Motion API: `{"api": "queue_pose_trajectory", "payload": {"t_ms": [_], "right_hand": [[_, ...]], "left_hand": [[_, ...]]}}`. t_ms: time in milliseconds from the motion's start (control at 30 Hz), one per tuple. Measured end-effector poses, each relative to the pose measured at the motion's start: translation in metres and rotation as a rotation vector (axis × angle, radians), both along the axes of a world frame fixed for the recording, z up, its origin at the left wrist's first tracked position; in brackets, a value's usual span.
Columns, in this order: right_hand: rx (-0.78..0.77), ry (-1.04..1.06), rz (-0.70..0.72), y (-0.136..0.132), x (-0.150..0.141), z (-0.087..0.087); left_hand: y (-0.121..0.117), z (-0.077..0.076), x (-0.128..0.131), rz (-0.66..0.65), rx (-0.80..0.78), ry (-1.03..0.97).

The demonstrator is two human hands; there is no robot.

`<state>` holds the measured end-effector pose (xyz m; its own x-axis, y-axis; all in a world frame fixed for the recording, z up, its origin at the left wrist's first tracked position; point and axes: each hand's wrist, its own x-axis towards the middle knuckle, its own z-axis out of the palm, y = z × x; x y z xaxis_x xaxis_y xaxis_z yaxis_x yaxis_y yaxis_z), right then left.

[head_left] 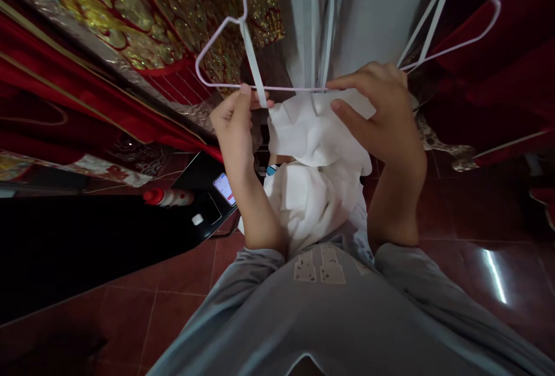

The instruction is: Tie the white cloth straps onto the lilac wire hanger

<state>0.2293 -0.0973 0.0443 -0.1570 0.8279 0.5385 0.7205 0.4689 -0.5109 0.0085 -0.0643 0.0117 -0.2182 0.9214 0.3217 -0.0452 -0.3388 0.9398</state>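
Observation:
My left hand (236, 113) is closed, its thumb pressed on the lower bar of a pale pink clothes hanger (286, 88). A white strap (254, 61) loops from the hanger's neck down past these fingers. My right hand (384, 110) has thumb and index finger apart, the index tip at the bar's right end; its other fingers are mostly hidden. Below and between both hands hangs a bunched white garment (318, 139), spreading down toward my waist. Just above the right hand is a second pink hanger section (479, 39) with white straps (433, 20).
Red and gold sequined garments (173, 23) hang at left, dark red cloth (503, 87) at right. A grey panel (377, 11) stands ahead. On a black table (108, 237) are a red-capped bottle (169, 196), a lit phone (224, 189) and a small white case (197, 219). Red tiles (182, 266) cover the floor.

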Motion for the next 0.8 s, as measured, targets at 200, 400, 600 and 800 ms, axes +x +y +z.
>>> {"api": "queue_pose_trajectory", "payload": {"t_ms": [200,400,600,800], "right_hand": [[0.053,-0.010,-0.070,-0.006,-0.006,-0.002],[0.017,-0.021,-0.033,-0.003,-0.013,-0.014],[0.026,-0.011,-0.026,0.001,-0.016,-0.023],[0.032,0.017,-0.041,0.002,-0.019,-0.028]], "left_hand": [[-0.013,0.040,0.001,-0.031,0.045,0.010],[-0.001,0.099,-0.009,-0.306,-0.161,-0.269],[0.018,0.055,-0.036,0.120,0.146,-0.486],[0.020,-0.003,-0.024,0.239,-0.004,-0.256]]}}
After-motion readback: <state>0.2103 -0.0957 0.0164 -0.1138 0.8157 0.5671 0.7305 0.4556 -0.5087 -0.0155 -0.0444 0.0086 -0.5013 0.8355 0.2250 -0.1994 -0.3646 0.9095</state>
